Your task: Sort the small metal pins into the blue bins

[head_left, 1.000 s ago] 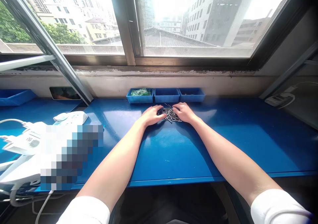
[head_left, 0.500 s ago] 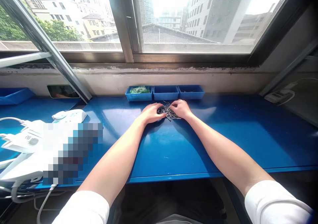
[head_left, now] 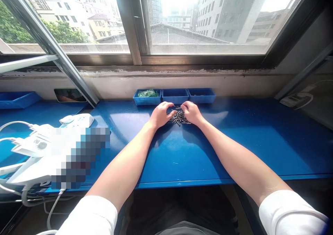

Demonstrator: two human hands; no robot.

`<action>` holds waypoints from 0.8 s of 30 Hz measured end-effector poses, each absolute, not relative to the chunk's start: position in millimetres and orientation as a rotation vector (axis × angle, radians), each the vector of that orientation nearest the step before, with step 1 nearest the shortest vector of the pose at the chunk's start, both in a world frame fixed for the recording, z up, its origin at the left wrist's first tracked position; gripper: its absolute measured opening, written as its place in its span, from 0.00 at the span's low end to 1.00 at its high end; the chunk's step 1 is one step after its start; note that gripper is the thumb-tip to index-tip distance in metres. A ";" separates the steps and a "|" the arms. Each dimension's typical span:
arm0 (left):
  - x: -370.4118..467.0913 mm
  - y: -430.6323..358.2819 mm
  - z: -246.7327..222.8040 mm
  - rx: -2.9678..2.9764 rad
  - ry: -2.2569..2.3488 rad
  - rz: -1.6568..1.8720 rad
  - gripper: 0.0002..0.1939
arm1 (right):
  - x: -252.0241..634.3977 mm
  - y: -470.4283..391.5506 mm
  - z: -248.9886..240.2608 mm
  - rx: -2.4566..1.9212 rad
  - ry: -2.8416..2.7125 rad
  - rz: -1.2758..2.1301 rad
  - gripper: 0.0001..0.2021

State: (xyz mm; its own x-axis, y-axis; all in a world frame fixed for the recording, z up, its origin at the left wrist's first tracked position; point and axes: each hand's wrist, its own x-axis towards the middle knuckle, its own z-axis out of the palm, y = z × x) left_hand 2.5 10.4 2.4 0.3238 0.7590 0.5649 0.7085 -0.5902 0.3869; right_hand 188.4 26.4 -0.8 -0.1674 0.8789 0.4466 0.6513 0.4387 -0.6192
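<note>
A heap of dark metal screws (head_left: 179, 118) lies on the blue tabletop between my hands. My left hand (head_left: 160, 115) is at the heap's left side, raised a little, with its thumb and forefinger apart. My right hand (head_left: 191, 112) is over the right side of the heap, thumb and forefinger pinched. A thin screw (head_left: 177, 106) appears to stick out from that pinch toward my left fingertips; its end is too small to make out clearly. Part of the heap is hidden behind my right fingers.
Three blue bins stand along the wall: the left bin (head_left: 135, 99) has green plastic bags, the middle bin (head_left: 175, 98) is beside it, and the right bin (head_left: 205, 99) contains small dark pieces. White power strips (head_left: 80, 119) and cables lie left. A metal post (head_left: 75, 73) rises near a phone (head_left: 69, 95).
My left hand has lifted off the heap's left side, and its thumb and forefinger have spread. My right hand has drawn up slightly from the screws. The view has shifted a little.
</note>
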 end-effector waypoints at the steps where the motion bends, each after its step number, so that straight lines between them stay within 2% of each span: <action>1: 3.6 9.8 2.9 2.516 1.378 1.131 0.16 | 187.9 24.5 0.4 -1.270 -1.893 0.409 0.11; 8: 5.7 6.1 5.2 2.578 1.402 1.144 0.09 | 185.5 19.1 3.2 -1.144 -1.902 0.604 0.12; 17: 6.4 3.8 6.1 2.567 1.369 1.197 0.13 | 186.6 17.3 4.2 -1.098 -1.831 0.674 0.14; 24: 7.8 3.2 5.5 2.537 1.468 1.143 0.14 | 190.2 8.4 12.3 -0.894 -1.762 0.925 0.15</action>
